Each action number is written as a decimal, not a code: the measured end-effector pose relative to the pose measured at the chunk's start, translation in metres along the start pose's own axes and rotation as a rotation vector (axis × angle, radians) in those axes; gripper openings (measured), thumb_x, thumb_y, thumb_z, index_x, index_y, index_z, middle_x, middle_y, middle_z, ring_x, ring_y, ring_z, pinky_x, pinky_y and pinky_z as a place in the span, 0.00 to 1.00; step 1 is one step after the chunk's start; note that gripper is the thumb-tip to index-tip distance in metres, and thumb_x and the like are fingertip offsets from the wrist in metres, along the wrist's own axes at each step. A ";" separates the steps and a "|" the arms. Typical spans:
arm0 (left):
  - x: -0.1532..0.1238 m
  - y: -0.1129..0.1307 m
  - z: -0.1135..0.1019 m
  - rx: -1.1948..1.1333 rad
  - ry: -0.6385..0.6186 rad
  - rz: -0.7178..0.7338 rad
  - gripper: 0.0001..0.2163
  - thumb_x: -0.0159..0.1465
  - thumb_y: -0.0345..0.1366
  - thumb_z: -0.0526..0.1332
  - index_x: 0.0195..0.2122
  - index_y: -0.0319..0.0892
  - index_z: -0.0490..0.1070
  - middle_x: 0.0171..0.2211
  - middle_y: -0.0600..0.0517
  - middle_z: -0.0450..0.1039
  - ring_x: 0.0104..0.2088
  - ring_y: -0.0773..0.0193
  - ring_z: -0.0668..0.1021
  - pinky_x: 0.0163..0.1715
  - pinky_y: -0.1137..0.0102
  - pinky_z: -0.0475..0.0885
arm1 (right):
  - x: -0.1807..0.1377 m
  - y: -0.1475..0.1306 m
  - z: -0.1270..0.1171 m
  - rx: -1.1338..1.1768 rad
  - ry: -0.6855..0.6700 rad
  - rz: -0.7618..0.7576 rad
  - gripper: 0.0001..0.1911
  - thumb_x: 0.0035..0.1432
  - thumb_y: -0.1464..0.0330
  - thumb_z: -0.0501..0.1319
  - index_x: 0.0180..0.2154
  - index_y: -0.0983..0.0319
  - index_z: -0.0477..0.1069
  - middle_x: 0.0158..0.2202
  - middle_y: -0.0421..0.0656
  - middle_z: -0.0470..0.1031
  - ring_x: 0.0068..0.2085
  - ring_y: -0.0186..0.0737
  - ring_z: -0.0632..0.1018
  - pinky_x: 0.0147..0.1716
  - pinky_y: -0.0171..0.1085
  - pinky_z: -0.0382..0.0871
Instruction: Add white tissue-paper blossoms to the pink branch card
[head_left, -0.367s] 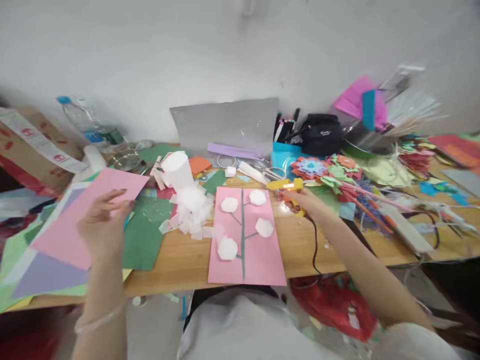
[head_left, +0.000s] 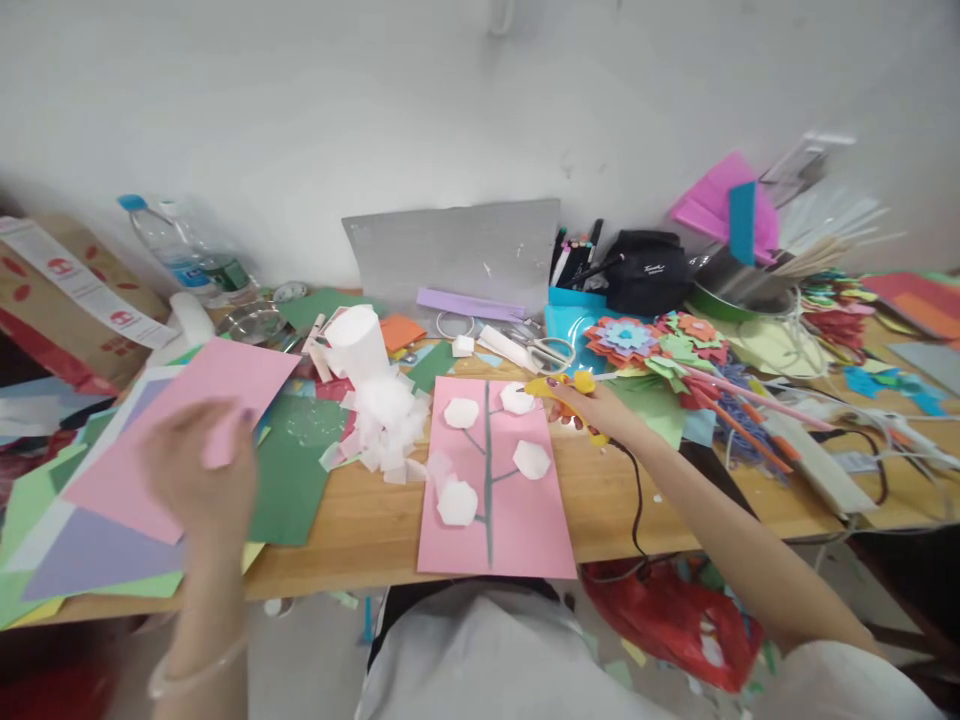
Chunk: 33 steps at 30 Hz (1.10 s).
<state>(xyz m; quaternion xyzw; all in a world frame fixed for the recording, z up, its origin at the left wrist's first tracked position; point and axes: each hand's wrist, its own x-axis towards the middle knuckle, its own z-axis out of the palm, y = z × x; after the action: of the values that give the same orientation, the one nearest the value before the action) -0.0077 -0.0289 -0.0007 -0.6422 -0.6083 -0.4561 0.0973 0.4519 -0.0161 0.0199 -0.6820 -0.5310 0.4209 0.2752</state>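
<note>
The right hand (head_left: 579, 408) is wrapped round a yellow hot-glue gun (head_left: 553, 387) — nozzle over the upper-right white paper disc (head_left: 514, 403) of the pink card (head_left: 526, 530), left of that hand. Above a pink sheet (head_left: 251, 368), the left hand (head_left: 196, 462) is half-curled — too blurred to tell its grip.
</note>
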 end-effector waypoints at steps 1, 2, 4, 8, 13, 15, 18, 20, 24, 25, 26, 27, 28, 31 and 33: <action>-0.012 0.022 0.013 -0.023 -0.146 0.095 0.11 0.69 0.41 0.56 0.49 0.44 0.72 0.48 0.48 0.75 0.52 0.53 0.74 0.57 0.49 0.64 | 0.001 0.000 0.002 -0.017 -0.002 -0.004 0.27 0.55 0.46 0.60 0.20 0.61 0.71 0.25 0.45 0.78 0.21 0.31 0.70 0.16 0.30 0.59; -0.025 0.044 0.027 -0.075 -0.363 0.243 0.12 0.69 0.41 0.56 0.50 0.46 0.72 0.50 0.47 0.76 0.51 0.54 0.75 0.55 0.54 0.67 | 0.002 0.000 0.003 -0.032 -0.001 -0.006 0.26 0.55 0.46 0.60 0.21 0.61 0.71 0.25 0.44 0.79 0.22 0.31 0.70 0.16 0.30 0.59; -0.050 0.080 0.050 -0.068 -0.636 0.466 0.14 0.68 0.42 0.58 0.54 0.51 0.72 0.57 0.46 0.72 0.57 0.51 0.72 0.58 0.51 0.63 | 0.003 0.001 0.006 -0.053 0.008 -0.001 0.27 0.56 0.46 0.59 0.21 0.62 0.72 0.26 0.44 0.79 0.21 0.31 0.69 0.15 0.30 0.59; -0.082 0.104 0.075 -0.056 -0.779 0.491 0.14 0.70 0.36 0.55 0.54 0.48 0.72 0.55 0.44 0.73 0.56 0.51 0.72 0.55 0.52 0.64 | -0.004 0.005 0.007 -0.065 0.022 0.019 0.29 0.57 0.44 0.57 0.21 0.62 0.71 0.26 0.45 0.79 0.20 0.30 0.68 0.13 0.29 0.55; -0.082 0.094 0.080 0.014 -0.825 0.548 0.13 0.69 0.26 0.52 0.47 0.42 0.74 0.46 0.45 0.76 0.47 0.54 0.76 0.50 0.55 0.64 | -0.011 0.011 0.007 -0.036 0.016 0.020 0.29 0.56 0.44 0.55 0.22 0.62 0.71 0.27 0.45 0.78 0.21 0.30 0.69 0.13 0.28 0.55; -0.076 0.091 0.079 0.042 -0.812 0.566 0.15 0.67 0.22 0.50 0.47 0.42 0.74 0.46 0.45 0.77 0.46 0.54 0.77 0.50 0.55 0.64 | -0.012 0.015 0.007 -0.027 0.011 0.025 0.29 0.56 0.44 0.55 0.24 0.62 0.71 0.27 0.45 0.78 0.21 0.30 0.68 0.13 0.28 0.54; -0.063 0.082 0.080 0.059 -0.767 0.549 0.17 0.65 0.20 0.50 0.44 0.43 0.75 0.41 0.47 0.79 0.43 0.55 0.78 0.50 0.55 0.63 | -0.011 0.023 0.009 -0.018 0.002 0.039 0.29 0.57 0.43 0.55 0.26 0.62 0.72 0.27 0.45 0.77 0.21 0.29 0.68 0.13 0.28 0.55; -0.053 0.075 0.085 0.075 -0.724 0.516 0.15 0.66 0.22 0.52 0.41 0.45 0.77 0.37 0.48 0.79 0.40 0.56 0.78 0.48 0.56 0.64 | -0.010 0.029 0.011 -0.013 -0.001 0.047 0.29 0.57 0.43 0.54 0.26 0.62 0.72 0.27 0.45 0.77 0.21 0.30 0.68 0.13 0.28 0.56; -0.033 0.067 0.099 0.112 -0.611 0.417 0.12 0.69 0.31 0.55 0.39 0.45 0.79 0.37 0.47 0.80 0.39 0.54 0.78 0.44 0.57 0.66 | -0.010 0.038 0.015 -0.002 0.008 0.047 0.30 0.57 0.42 0.54 0.25 0.62 0.72 0.28 0.44 0.76 0.22 0.30 0.68 0.14 0.28 0.57; -0.030 0.069 0.103 0.119 -0.583 0.394 0.12 0.69 0.32 0.55 0.38 0.45 0.79 0.39 0.46 0.80 0.41 0.54 0.78 0.44 0.57 0.67 | -0.011 0.039 0.015 -0.004 0.016 0.047 0.30 0.56 0.41 0.54 0.26 0.62 0.72 0.27 0.44 0.75 0.22 0.30 0.68 0.13 0.28 0.57; -0.029 0.072 0.107 0.122 -0.558 0.378 0.12 0.70 0.34 0.55 0.39 0.46 0.80 0.42 0.45 0.80 0.43 0.53 0.78 0.45 0.57 0.67 | -0.012 0.040 0.015 -0.008 0.024 0.050 0.30 0.56 0.41 0.54 0.26 0.62 0.72 0.27 0.43 0.75 0.22 0.30 0.67 0.13 0.28 0.57; -0.028 0.076 0.111 0.122 -0.540 0.369 0.13 0.70 0.35 0.54 0.40 0.46 0.80 0.45 0.44 0.80 0.47 0.52 0.78 0.47 0.56 0.67 | -0.013 0.041 0.015 -0.013 0.033 0.055 0.31 0.56 0.41 0.54 0.26 0.61 0.72 0.26 0.42 0.74 0.21 0.30 0.66 0.13 0.28 0.57; -0.029 0.081 0.114 0.118 -0.527 0.365 0.13 0.71 0.35 0.53 0.42 0.47 0.80 0.50 0.44 0.78 0.51 0.51 0.76 0.50 0.55 0.66 | -0.015 0.041 0.015 -0.019 0.041 0.061 0.31 0.56 0.40 0.54 0.27 0.61 0.72 0.26 0.41 0.73 0.20 0.29 0.65 0.13 0.28 0.57; -0.034 0.098 0.125 0.120 -0.547 0.372 0.16 0.71 0.35 0.51 0.53 0.46 0.76 0.61 0.41 0.70 0.62 0.48 0.70 0.58 0.51 0.62 | -0.019 0.041 0.013 -0.037 0.059 0.075 0.32 0.56 0.40 0.53 0.27 0.61 0.73 0.26 0.41 0.72 0.19 0.28 0.63 0.13 0.29 0.57; -0.037 0.106 0.134 0.145 -0.599 0.378 0.19 0.71 0.37 0.51 0.61 0.42 0.69 0.66 0.38 0.61 0.67 0.45 0.63 0.61 0.46 0.58 | -0.022 0.042 0.012 -0.049 0.073 0.084 0.33 0.56 0.39 0.53 0.26 0.62 0.74 0.25 0.41 0.72 0.19 0.28 0.63 0.13 0.29 0.57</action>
<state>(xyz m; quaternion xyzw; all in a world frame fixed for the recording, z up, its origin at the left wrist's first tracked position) 0.1524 0.0106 -0.0572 -0.8399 -0.5111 -0.1775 0.0426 0.4605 -0.0497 -0.0139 -0.7251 -0.5018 0.3937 0.2597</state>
